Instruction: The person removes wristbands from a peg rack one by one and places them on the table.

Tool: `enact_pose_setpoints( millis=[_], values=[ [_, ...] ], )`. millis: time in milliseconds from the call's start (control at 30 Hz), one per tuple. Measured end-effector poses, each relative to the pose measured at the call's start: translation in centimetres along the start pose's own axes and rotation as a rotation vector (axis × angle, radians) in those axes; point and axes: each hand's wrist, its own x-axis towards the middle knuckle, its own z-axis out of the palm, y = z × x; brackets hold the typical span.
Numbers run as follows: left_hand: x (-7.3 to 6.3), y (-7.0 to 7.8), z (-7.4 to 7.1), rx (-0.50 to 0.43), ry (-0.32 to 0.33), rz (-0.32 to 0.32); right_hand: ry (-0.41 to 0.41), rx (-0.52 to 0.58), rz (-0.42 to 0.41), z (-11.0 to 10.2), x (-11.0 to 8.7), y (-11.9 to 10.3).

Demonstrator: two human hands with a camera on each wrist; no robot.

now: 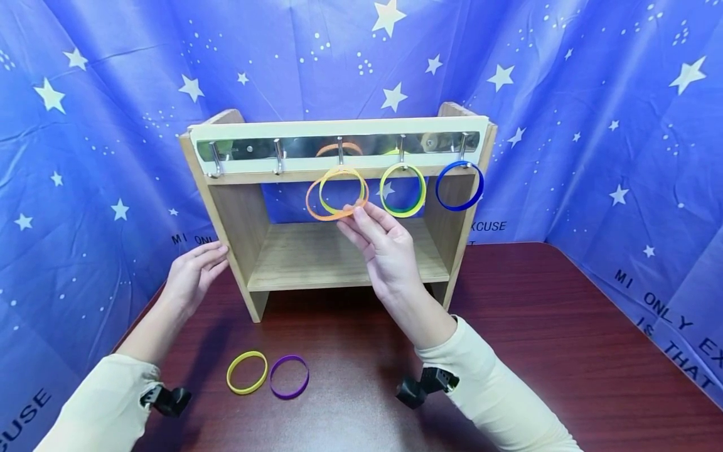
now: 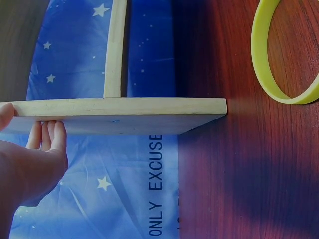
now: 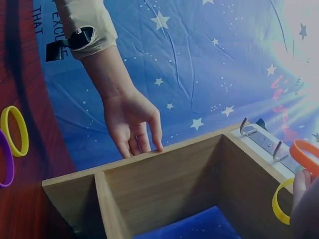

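Observation:
My right hand (image 1: 390,251) pinches an orange wristband (image 1: 324,218) between thumb and fingers, in front of the middle hook (image 1: 340,150). The orange band overlaps a yellow wristband (image 1: 321,193) hanging at that hook. In the right wrist view, only part of this hand shows beside the orange band (image 3: 301,155). My left hand (image 1: 194,273) touches the left side panel of a wooden shelf (image 1: 226,232). Its fingers, fairly straight, lie on the panel's outer face in the left wrist view, with the thumb (image 2: 6,115) at the front edge.
A metal hook strip (image 1: 307,148) spans the shelf's top. Yellow and green bands (image 1: 423,194) hang at the fourth hook, a blue band (image 1: 482,188) at the rightmost. Yellow (image 1: 229,375) and purple (image 1: 307,375) wristbands lie on the dark red table (image 1: 542,351). Starry blue cloth (image 1: 565,125) surrounds everything.

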Motion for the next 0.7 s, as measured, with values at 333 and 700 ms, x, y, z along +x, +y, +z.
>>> enact_pose_setpoints(
  millis=[333,700],
  values=[
    [0.0,0.1,0.0,0.002,-0.001,-0.006,-0.012,-0.029,0.031,-0.9,-0.1,0.5],
    [0.0,0.1,0.1,0.0,0.003,-0.01,0.002,-0.066,0.118,-2.0,-0.3,1.3]
  ],
)
